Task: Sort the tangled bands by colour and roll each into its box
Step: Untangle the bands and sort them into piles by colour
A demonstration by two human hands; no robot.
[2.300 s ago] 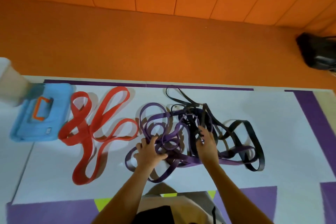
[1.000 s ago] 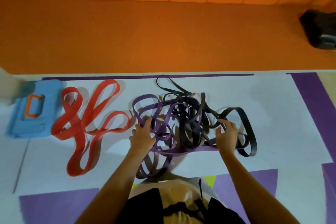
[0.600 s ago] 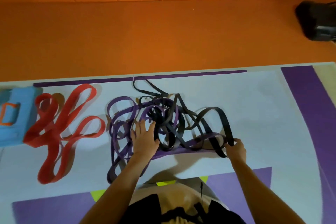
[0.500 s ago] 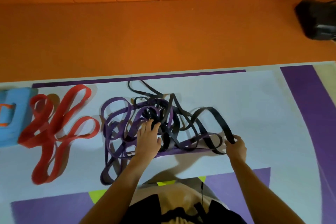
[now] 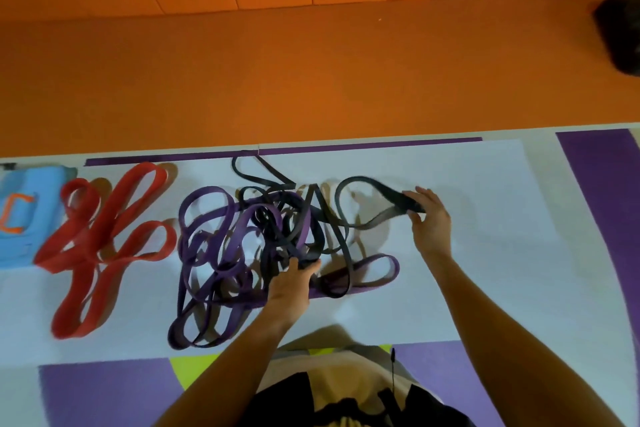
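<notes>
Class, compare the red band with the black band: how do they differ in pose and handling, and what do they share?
The red band lies by itself; the black band is tangled with the purple band. No hand touches the red band; the right hand pinches a loop of the black band, while the left hand rests on its tangle. Both are long flat loops on the white mat.

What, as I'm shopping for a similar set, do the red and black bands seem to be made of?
Red bands: probably latex or similar rubber, matte. They are flat strips that flop in soft loops, partly standing on edge. Black band: seemingly the same rubbery stuff, with a faint sheen. It sags limply from the right hand pinching it. The exact material can't be confirmed.
</notes>
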